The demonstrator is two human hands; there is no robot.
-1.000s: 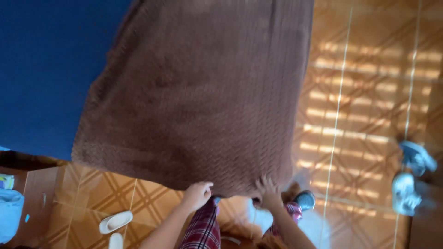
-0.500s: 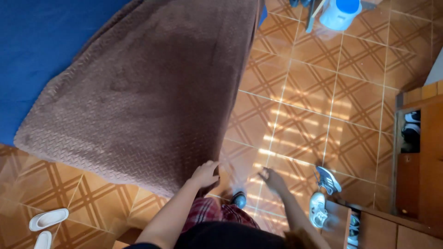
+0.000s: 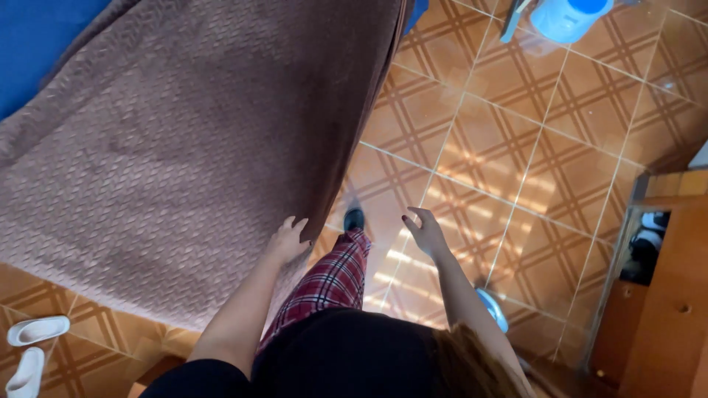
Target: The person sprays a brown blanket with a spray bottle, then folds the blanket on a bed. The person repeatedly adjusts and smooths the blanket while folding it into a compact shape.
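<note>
The left hand point(image 3: 287, 239) grips the near right edge of the brown textured blanket point(image 3: 184, 140), which drapes off the blue bed point(image 3: 37, 37) at far left. The right hand point(image 3: 424, 232) hangs empty, fingers spread wide, over the orange tiled floor point(image 3: 516, 147).

Blanket point(image 3: 192, 140) spread at left over bed point(image 3: 37, 37), tiled floor point(image 3: 516, 147) at right; 2 slippers point(image 3: 33, 343) lower left; cabinet point(image 3: 664, 295) far right.
</note>
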